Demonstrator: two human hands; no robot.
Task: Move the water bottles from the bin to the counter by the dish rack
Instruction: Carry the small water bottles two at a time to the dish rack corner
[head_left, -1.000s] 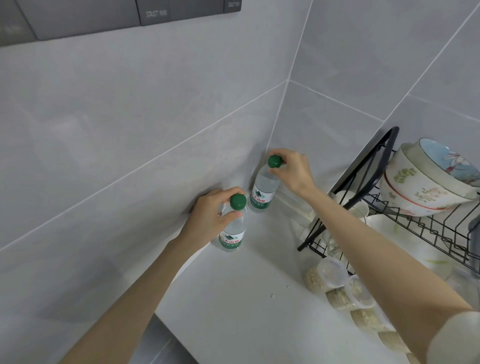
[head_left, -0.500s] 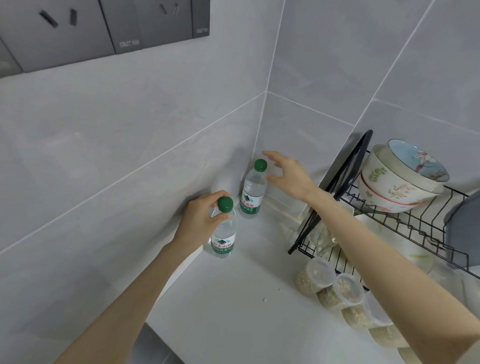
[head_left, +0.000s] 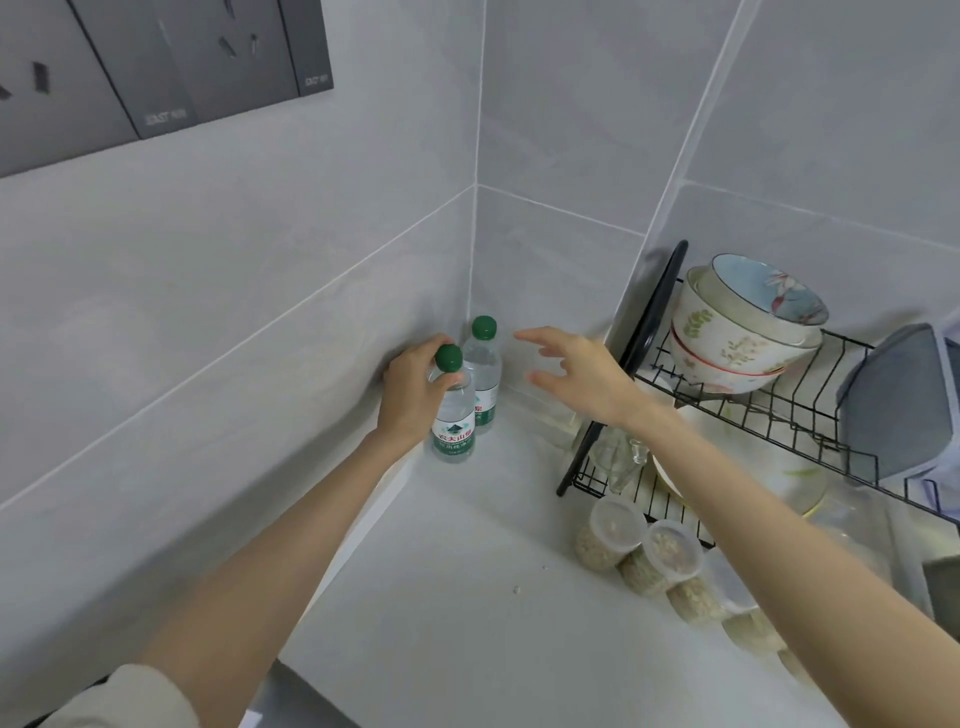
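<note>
Gripping clear, perhaps ribbed plastic bottle (head_left: 455, 415): left hand (head_left: 410, 392).

A person's arms, seen from a head-worn camera. The left arm (head_left: 270, 566) wears a pale cream sleeve (head_left: 124, 699) of plain, soft-looking cloth, visible only in the bottom left corner, its rounded edge sitting high on the arm. From there the forearm is bare down to the left hand (head_left: 415, 395). The right arm (head_left: 769, 525) is bare from the frame's edge to the right hand (head_left: 582, 379).
</note>
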